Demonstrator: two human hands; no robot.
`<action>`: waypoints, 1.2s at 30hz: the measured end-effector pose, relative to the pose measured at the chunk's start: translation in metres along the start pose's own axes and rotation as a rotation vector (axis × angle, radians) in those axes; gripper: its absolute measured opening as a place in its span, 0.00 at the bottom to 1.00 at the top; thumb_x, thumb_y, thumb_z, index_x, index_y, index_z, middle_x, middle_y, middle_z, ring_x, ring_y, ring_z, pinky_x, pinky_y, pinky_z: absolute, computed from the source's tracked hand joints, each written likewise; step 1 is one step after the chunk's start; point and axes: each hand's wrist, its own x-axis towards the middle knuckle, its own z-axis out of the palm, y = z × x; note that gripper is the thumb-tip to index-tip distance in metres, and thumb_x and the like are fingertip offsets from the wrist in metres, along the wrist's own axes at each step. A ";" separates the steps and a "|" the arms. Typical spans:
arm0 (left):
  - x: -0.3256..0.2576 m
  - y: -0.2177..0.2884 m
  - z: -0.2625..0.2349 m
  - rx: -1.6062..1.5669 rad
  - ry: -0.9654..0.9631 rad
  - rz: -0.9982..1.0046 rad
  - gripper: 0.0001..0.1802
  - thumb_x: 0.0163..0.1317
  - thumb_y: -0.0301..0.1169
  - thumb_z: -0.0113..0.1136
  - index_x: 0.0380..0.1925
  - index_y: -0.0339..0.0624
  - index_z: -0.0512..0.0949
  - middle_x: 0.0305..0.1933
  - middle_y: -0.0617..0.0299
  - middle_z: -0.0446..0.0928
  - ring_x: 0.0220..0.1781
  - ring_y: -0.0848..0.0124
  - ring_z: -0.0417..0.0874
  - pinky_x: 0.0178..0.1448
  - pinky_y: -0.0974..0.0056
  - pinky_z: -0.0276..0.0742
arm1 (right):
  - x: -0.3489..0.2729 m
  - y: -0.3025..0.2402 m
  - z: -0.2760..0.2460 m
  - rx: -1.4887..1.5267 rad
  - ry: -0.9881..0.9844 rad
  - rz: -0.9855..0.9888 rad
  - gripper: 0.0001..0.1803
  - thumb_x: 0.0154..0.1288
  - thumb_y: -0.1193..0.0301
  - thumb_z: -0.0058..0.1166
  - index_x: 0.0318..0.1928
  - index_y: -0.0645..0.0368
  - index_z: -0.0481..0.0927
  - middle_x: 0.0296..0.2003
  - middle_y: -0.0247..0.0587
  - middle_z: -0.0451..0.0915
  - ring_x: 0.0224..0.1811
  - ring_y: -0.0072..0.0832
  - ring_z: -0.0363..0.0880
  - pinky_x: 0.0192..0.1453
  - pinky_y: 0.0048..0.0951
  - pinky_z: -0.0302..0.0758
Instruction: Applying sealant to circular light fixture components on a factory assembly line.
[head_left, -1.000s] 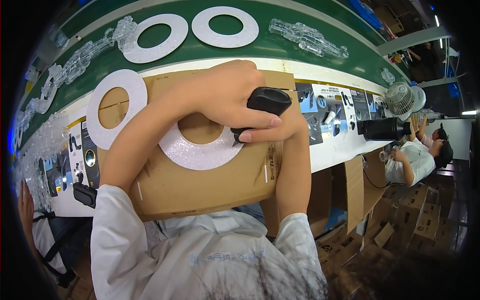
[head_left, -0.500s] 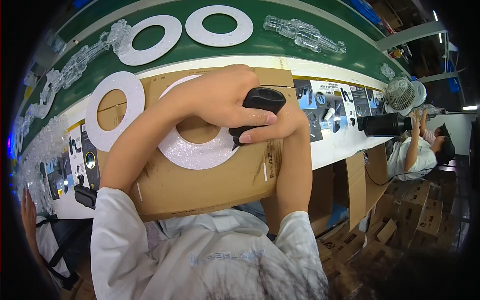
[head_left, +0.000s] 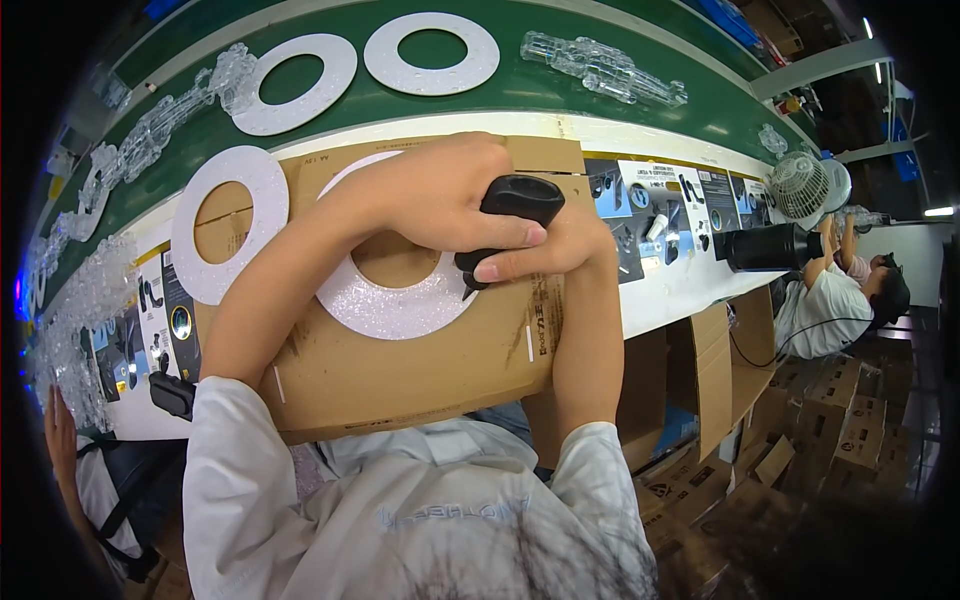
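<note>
My left hand [head_left: 440, 195] and my right hand [head_left: 575, 245] meet over a glittery white ring [head_left: 395, 312] lying on a flat cardboard box [head_left: 420, 375]. Both are closed around a black-handled tool [head_left: 522, 200] with a short pointed tip, their thumbs across its handle. The tip is at the ring's right side; whether it touches the ring I cannot tell. Most fingers are hidden behind the hands and tool. My left forearm covers part of the ring. A second white ring [head_left: 190, 235] rests on the box's left edge.
Across the table, a green belt [head_left: 500, 95] carries two white rings [head_left: 432, 75] and clear plastic pieces [head_left: 605, 70]. More clear plastic [head_left: 75, 300] lies at left. A fan [head_left: 800, 190] and black cylinder [head_left: 765, 248] stand right. Open cartons [head_left: 715, 370] sit below; other people work on both sides.
The rings and clear plastic pieces on the green belt have shifted slightly left. Both my hands and the tool have moved a little left, while the ring under them stays in place.
</note>
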 end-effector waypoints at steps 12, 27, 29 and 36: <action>0.004 0.005 0.001 0.097 0.098 0.071 0.27 0.55 0.48 0.63 0.13 0.35 0.75 0.11 0.51 0.70 0.14 0.55 0.73 0.23 0.56 0.68 | -0.001 -0.003 0.000 -0.005 0.068 -0.003 0.26 0.40 0.72 0.78 0.43 0.61 0.81 0.37 0.34 0.84 0.41 0.24 0.82 0.44 0.27 0.77; 0.008 -0.007 0.001 0.087 0.152 0.179 0.27 0.58 0.49 0.62 0.11 0.37 0.74 0.10 0.52 0.70 0.13 0.56 0.72 0.21 0.58 0.68 | -0.002 -0.004 0.000 -0.022 0.136 -0.006 0.27 0.40 0.77 0.78 0.44 0.62 0.81 0.39 0.35 0.83 0.43 0.24 0.80 0.47 0.28 0.76; 0.008 -0.010 0.002 0.073 0.140 0.175 0.27 0.58 0.49 0.62 0.11 0.37 0.74 0.10 0.53 0.70 0.13 0.56 0.72 0.21 0.59 0.68 | -0.002 -0.003 0.000 -0.061 0.125 -0.025 0.26 0.41 0.78 0.77 0.44 0.62 0.81 0.39 0.35 0.83 0.43 0.24 0.80 0.47 0.29 0.76; 0.009 -0.017 0.004 -0.008 0.141 0.203 0.25 0.58 0.46 0.64 0.12 0.37 0.74 0.10 0.53 0.69 0.13 0.58 0.70 0.21 0.60 0.65 | 0.000 -0.005 -0.001 0.025 0.108 0.060 0.24 0.44 0.77 0.76 0.45 0.63 0.81 0.40 0.36 0.83 0.45 0.24 0.79 0.48 0.28 0.75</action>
